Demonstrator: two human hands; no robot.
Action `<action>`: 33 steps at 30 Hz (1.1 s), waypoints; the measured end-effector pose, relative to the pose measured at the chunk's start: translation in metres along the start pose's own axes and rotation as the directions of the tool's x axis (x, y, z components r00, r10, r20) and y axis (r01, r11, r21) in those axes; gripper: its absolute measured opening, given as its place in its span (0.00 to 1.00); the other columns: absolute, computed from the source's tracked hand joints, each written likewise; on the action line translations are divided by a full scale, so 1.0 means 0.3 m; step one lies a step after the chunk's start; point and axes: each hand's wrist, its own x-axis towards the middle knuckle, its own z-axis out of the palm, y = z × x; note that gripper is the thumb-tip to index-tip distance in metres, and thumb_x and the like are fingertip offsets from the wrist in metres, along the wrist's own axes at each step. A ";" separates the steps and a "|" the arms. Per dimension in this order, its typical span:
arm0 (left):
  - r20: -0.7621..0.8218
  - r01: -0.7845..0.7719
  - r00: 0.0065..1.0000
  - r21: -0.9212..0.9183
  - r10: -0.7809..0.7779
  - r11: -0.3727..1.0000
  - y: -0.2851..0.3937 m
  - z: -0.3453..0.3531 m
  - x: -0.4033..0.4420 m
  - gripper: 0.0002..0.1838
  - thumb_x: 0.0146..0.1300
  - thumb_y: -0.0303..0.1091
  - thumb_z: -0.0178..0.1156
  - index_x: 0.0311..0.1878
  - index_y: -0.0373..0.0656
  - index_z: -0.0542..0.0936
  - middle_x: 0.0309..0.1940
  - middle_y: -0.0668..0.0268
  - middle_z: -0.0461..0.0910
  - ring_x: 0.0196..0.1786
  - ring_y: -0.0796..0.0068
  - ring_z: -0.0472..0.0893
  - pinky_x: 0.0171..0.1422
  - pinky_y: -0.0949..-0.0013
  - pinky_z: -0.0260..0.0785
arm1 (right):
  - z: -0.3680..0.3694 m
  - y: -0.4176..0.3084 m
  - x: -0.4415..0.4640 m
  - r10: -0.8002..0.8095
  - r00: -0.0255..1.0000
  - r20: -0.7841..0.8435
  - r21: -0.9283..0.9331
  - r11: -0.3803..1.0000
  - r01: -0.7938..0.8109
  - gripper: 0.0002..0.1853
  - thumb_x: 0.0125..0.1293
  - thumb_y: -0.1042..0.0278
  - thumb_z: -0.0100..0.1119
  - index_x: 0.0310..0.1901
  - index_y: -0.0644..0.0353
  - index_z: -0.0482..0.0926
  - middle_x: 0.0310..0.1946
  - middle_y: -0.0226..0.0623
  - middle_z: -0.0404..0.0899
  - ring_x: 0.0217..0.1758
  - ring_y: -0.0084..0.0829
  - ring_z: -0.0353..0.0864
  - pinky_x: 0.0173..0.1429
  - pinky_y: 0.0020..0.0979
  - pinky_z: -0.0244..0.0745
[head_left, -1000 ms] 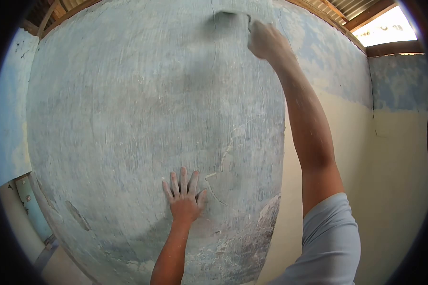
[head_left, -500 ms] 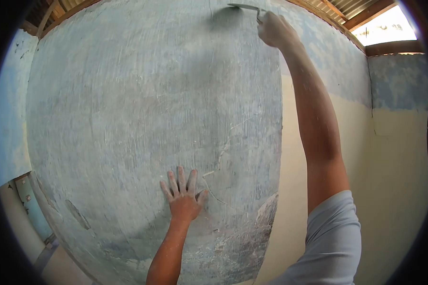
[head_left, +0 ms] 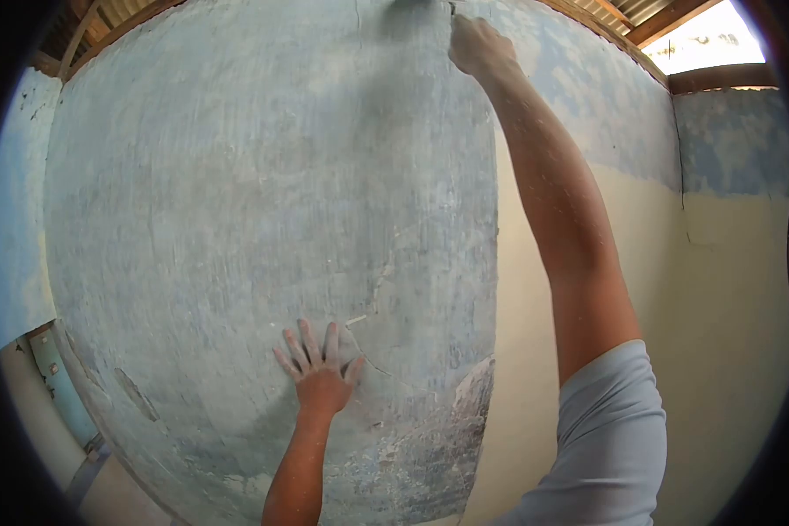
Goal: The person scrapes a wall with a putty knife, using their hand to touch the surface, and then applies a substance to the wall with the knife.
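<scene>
My left hand (head_left: 323, 384) lies flat with spread fingers against the scraped, grey-blue wall (head_left: 237, 202), just beside a thin crack. High up near the top edge of the view, my right hand (head_left: 482, 48) is closed around the handle of a trowel (head_left: 452, 8). Only a bit of the trowel's metal neck shows; its blade is out of sight above the frame. A dark shadow falls on the wall left of that hand. Dust coats the fingers of my left hand.
Cream paint (head_left: 535, 351) covers the wall's lower right, beyond a straight vertical border. A darker rough patch (head_left: 469, 399) lies low by that border. Wooden roof beams (head_left: 719, 77) and metal sheeting run overhead. At the lower left a pale blue-green door (head_left: 61, 386) shows.
My right hand has risen slightly and moved left, taking the trowel's blade out of view. The view has shifted, so the wall and my left hand appear farther left.
</scene>
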 end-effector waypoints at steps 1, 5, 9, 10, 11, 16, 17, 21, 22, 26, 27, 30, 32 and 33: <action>0.004 0.012 1.000 0.004 -0.012 1.000 -0.002 0.009 -0.009 0.48 0.67 0.67 0.59 0.85 0.58 0.59 0.86 0.42 0.36 0.86 0.28 0.32 0.79 0.19 0.20 | 0.007 0.011 0.006 -0.004 1.000 0.003 -0.002 1.000 0.004 0.17 0.69 0.74 0.52 0.56 0.63 0.84 0.53 0.56 0.86 0.59 0.56 0.86 0.60 0.51 0.83; 0.091 0.071 0.993 0.014 -0.072 0.997 0.001 0.009 -0.068 0.49 0.67 0.68 0.60 0.84 0.54 0.59 0.86 0.40 0.36 0.85 0.26 0.31 0.78 0.18 0.20 | 0.016 0.107 -0.068 -0.005 1.000 0.014 0.058 0.998 0.004 0.17 0.71 0.70 0.52 0.58 0.61 0.81 0.55 0.57 0.84 0.60 0.58 0.84 0.61 0.54 0.81; 0.106 0.069 0.992 0.044 -0.073 0.997 0.024 0.034 -0.129 0.50 0.67 0.67 0.60 0.84 0.51 0.58 0.85 0.38 0.34 0.84 0.24 0.31 0.78 0.18 0.20 | -0.004 0.181 -0.159 0.027 0.999 0.046 0.073 0.997 -0.030 0.18 0.71 0.67 0.52 0.59 0.59 0.80 0.57 0.56 0.84 0.61 0.56 0.84 0.62 0.54 0.80; 0.128 0.123 0.984 0.021 -0.125 0.992 0.044 0.031 -0.134 0.50 0.67 0.67 0.60 0.85 0.51 0.57 0.85 0.38 0.33 0.84 0.23 0.30 0.78 0.18 0.20 | 0.002 0.188 -0.155 0.023 0.999 0.023 0.070 0.997 -0.025 0.18 0.71 0.69 0.52 0.60 0.59 0.81 0.58 0.53 0.84 0.62 0.53 0.85 0.61 0.52 0.82; 0.148 0.180 0.973 0.001 -0.178 0.984 0.066 0.034 -0.136 0.51 0.68 0.67 0.60 0.85 0.50 0.56 0.85 0.37 0.31 0.84 0.22 0.30 0.78 0.18 0.21 | 0.009 0.184 -0.117 0.027 0.999 0.021 0.072 0.997 -0.028 0.18 0.71 0.69 0.52 0.60 0.59 0.81 0.58 0.53 0.84 0.62 0.53 0.85 0.61 0.52 0.82; 0.188 0.203 0.961 0.012 -0.202 0.979 0.079 0.069 -0.257 0.50 0.69 0.66 0.60 0.86 0.51 0.53 0.86 0.39 0.30 0.84 0.23 0.31 0.79 0.18 0.25 | 0.092 0.186 -0.025 0.017 1.000 -0.005 0.169 0.985 -0.016 0.17 0.70 0.69 0.52 0.58 0.57 0.81 0.55 0.50 0.86 0.60 0.53 0.85 0.61 0.52 0.81; 0.263 0.250 0.934 0.002 -0.242 0.968 0.086 0.059 -0.287 0.50 0.69 0.65 0.59 0.86 0.52 0.53 0.86 0.40 0.31 0.84 0.23 0.31 0.79 0.19 0.27 | 0.122 0.216 -0.067 0.032 0.998 -0.058 0.202 0.979 -0.020 0.16 0.71 0.69 0.52 0.57 0.54 0.81 0.53 0.51 0.86 0.58 0.54 0.86 0.58 0.53 0.82; 0.454 0.316 0.833 0.083 -0.318 0.945 0.092 -0.018 -0.432 0.50 0.71 0.63 0.59 0.87 0.52 0.48 0.85 0.41 0.25 0.86 0.28 0.32 0.84 0.29 0.35 | 0.198 0.381 -0.316 0.048 0.999 0.007 0.262 0.964 -0.048 0.20 0.75 0.55 0.52 0.62 0.52 0.79 0.48 0.56 0.85 0.54 0.60 0.84 0.58 0.55 0.79; 0.517 0.387 0.801 -0.065 -0.300 0.920 0.067 -0.022 -0.490 0.47 0.72 0.62 0.58 0.86 0.53 0.53 0.86 0.43 0.34 0.86 0.33 0.40 0.83 0.32 0.42 | 0.233 0.436 -0.409 0.010 1.000 -0.006 0.254 0.967 -0.008 0.22 0.76 0.58 0.51 0.68 0.52 0.76 0.40 0.56 0.85 0.47 0.62 0.84 0.50 0.56 0.79; 0.856 0.519 0.515 -0.263 -0.052 0.814 -0.111 0.084 -0.774 0.38 0.74 0.58 0.57 0.80 0.47 0.66 0.79 0.43 0.63 0.80 0.45 0.65 0.80 0.48 0.61 | 0.218 0.590 -1.073 0.030 0.994 -0.102 0.587 0.809 0.036 0.26 0.71 0.73 0.60 0.71 0.55 0.78 0.30 0.48 0.82 0.24 0.42 0.79 0.32 0.41 0.74; 0.839 0.498 0.543 -0.277 -0.046 0.822 -0.179 0.157 -0.973 0.38 0.74 0.57 0.57 0.80 0.47 0.66 0.78 0.43 0.64 0.79 0.45 0.66 0.80 0.49 0.61 | 0.237 0.613 -1.308 0.110 0.993 0.043 0.649 0.753 -0.112 0.27 0.71 0.74 0.61 0.72 0.56 0.77 0.25 0.44 0.78 0.21 0.30 0.73 0.30 0.33 0.72; 0.789 0.418 0.614 -0.298 -0.025 0.858 -0.184 0.261 -1.036 0.37 0.74 0.56 0.58 0.79 0.46 0.67 0.77 0.44 0.66 0.78 0.45 0.67 0.79 0.50 0.62 | 0.221 0.621 -2.135 0.328 0.846 0.421 0.677 0.507 -0.533 0.05 0.67 0.73 0.65 0.40 0.64 0.85 0.20 0.36 0.70 0.23 0.22 0.67 0.35 0.29 0.74; 0.771 0.361 0.636 -0.301 0.002 0.882 -0.184 0.324 -1.080 0.36 0.74 0.55 0.59 0.78 0.45 0.68 0.76 0.44 0.67 0.77 0.45 0.68 0.79 0.51 0.62 | 0.260 0.604 -2.310 0.306 0.846 0.436 0.683 0.500 -0.532 0.05 0.67 0.72 0.66 0.39 0.63 0.84 0.20 0.37 0.70 0.22 0.23 0.68 0.34 0.30 0.74; 0.773 0.335 0.633 -0.300 0.023 0.893 -0.178 0.340 -1.114 0.36 0.74 0.55 0.59 0.78 0.45 0.69 0.75 0.44 0.68 0.76 0.45 0.69 0.79 0.51 0.62 | 0.251 0.590 -2.407 0.286 0.844 0.454 0.679 0.503 -0.535 0.05 0.66 0.70 0.67 0.38 0.62 0.83 0.19 0.37 0.70 0.22 0.25 0.68 0.33 0.31 0.73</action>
